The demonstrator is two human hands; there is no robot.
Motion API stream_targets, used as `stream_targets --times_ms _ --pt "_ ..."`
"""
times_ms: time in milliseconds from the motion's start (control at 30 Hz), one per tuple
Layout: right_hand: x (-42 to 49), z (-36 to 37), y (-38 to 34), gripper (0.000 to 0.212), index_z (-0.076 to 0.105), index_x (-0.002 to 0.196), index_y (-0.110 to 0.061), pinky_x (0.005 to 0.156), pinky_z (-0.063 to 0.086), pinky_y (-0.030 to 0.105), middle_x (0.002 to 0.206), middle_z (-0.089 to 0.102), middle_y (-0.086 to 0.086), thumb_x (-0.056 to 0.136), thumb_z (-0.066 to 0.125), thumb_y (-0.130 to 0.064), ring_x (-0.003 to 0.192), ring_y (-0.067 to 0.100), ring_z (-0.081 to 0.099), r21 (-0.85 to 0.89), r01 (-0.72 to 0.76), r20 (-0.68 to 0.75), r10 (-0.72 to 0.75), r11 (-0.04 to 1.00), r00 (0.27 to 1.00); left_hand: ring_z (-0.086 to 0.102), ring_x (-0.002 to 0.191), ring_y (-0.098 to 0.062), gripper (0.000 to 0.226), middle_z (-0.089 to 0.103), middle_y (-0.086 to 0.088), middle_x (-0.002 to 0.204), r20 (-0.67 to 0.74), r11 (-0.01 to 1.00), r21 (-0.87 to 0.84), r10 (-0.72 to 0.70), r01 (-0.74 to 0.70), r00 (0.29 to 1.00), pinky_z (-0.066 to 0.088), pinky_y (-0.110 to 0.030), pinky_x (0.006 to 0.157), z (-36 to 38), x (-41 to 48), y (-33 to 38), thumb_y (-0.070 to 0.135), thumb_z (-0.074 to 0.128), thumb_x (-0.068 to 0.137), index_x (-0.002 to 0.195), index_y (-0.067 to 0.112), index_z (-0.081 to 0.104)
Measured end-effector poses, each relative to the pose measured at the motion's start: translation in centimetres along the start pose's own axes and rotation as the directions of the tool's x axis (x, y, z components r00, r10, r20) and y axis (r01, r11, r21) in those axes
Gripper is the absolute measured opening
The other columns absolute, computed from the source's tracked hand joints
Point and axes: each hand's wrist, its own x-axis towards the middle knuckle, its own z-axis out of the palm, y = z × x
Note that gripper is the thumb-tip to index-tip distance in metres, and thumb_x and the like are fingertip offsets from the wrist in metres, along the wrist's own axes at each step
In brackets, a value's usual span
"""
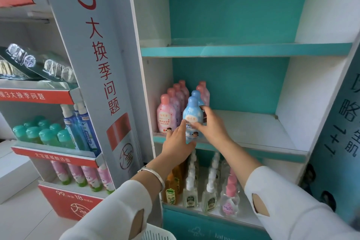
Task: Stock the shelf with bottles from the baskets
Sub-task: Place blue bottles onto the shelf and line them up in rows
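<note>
The middle shelf (pixel 253 130) lies just under your fingers. Your left hand (pixel 178 142) and right hand (pixel 212 124) both have fingers clamped round the blue bottle (pixel 191 113) at the shelf's front edge. Set it down upright, then let go gently. The pink bottles (pixel 166 115) stand just left of your fingers. A second blue bottle (pixel 195 93) sits close behind. Don't bump them.

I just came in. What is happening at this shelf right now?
A person is stocking the middle shelf. Both hands hold one blue bottle: the left hand at its base, the right hand round its side. The bottle stands at the shelf's front edge, beside a row of pink bottles, with a second blue bottle right behind it.
</note>
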Motion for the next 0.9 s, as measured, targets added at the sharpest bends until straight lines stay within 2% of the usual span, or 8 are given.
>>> stream_targets --times_ms 267,433,500,600,633,700,800,900 --pt "-0.5 -0.2 -0.4 0.064 0.043 0.135 -0.011 0.091 0.048 0.04 0.127 0.055 0.01 0.081 0.073 -0.028 0.111 0.028 0.057 -0.032 -0.022 0.025 0.022 0.999 0.999 0.023 0.139 -0.027 0.073 0.033 -0.003 0.149 0.013 1.0 -0.013 -0.003 0.004 1.0 0.022 -0.043 0.113 0.1 -1.1 0.0 0.017 0.053 0.091 0.149 0.023 0.01" --pt "-1.5 -0.1 -1.1 0.074 0.029 0.143 -0.011 0.095 0.046 0.039 0.136 0.048 0.013 0.083 0.07 -0.024 0.119 0.029 0.052 -0.131 -0.096 0.068 0.106 0.987 0.992 0.023 0.139 -0.027 0.066 0.029 -0.003 0.15 0.029 1.0 -0.022 -0.021 0.022 0.999 0.025 -0.047 0.114 -0.8 -3.0 -0.7 0.018 0.051 0.092 0.148 0.025 0.017" --pt "-2.8 -0.1 -1.9 0.068 0.03 0.144 -0.012 0.097 0.041 0.037 0.138 0.043 0.013 0.087 0.065 -0.025 0.123 0.031 0.046 -0.227 -0.078 -0.011 0.077 0.971 0.997 0.03 0.136 -0.026 0.06 0.034 -0.002 0.147 0.03 0.999 -0.031 -0.028 0.029 0.999 0.033 -0.045 0.112 -1.4 -4.2 -1.2 0.019 0.052 0.092 0.145 0.026 0.024" --pt "-5.6 0.4 -3.7 0.042 0.047 0.131 -0.012 0.088 0.043 0.036 0.127 0.049 0.011 0.092 0.056 -0.023 0.113 0.03 0.049 -0.271 0.01 -0.102 -0.039 0.963 0.994 0.045 0.126 -0.021 0.046 0.046 -0.002 0.139 0.063 0.999 -0.022 -0.024 0.025 0.998 0.042 -0.033 0.102 -2.4 -6.7 -2.7 0.018 0.05 0.094 0.138 0.022 0.038" --pt "-6.6 0.9 -4.1 0.034 0.052 0.125 -0.012 0.085 0.044 0.036 0.12 0.053 0.009 0.093 0.054 -0.023 0.107 0.028 0.052 -0.249 0.043 -0.049 -0.057 0.968 0.997 0.049 0.122 -0.02 0.042 0.049 -0.002 0.135 0.076 0.999 -0.018 -0.032 0.034 0.997 0.043 -0.031 0.099 -2.7 -7.7 -3.6 0.017 0.05 0.094 0.135 0.02 0.043" --pt "-8.8 2.5 -4.6 0.026 0.057 0.117 -0.015 0.083 0.048 0.034 0.103 0.057 0.001 0.093 0.054 -0.024 0.097 0.021 0.056 -0.181 0.076 0.185 -0.042 0.981 0.982 0.054 0.116 -0.02 0.036 0.056 -0.003 0.129 0.084 0.997 0.01 -0.078 0.077 0.993 0.044 -0.029 0.096 -3.1 -9.9 -5.8 0.015 0.051 0.093 0.129 0.018 0.052" --pt "-11.9 5.8 -4.5 0.025 0.058 0.118 -0.022 0.087 0.05 0.032 0.106 0.06 -0.002 0.093 0.055 -0.025 0.098 0.015 0.058 -0.171 0.07 0.548 0.036 0.983 0.836 0.057 0.11 -0.023 0.032 0.062 -0.006 0.12 0.083 0.979 0.069 -0.198 0.193 0.977 0.042 -0.025 0.089 -2.9 -12.9 -10.0 0.014 0.051 0.092 0.123 0.014 0.057" --pt "-14.2 9.2 -4.0 0.031 0.057 0.124 -0.019 0.091 0.049 0.031 0.116 0.061 0.003 0.093 0.056 -0.025 0.105 0.017 0.058 -0.212 0.108 0.712 0.077 0.971 0.698 0.059 0.104 -0.024 0.029 0.064 -0.008 0.116 0.103 0.96 0.114 -0.269 0.257 0.958 0.044 -0.027 0.088 -2.3 -15.1 -14.1 0.014 0.051 0.091 0.118 0.013 0.06"
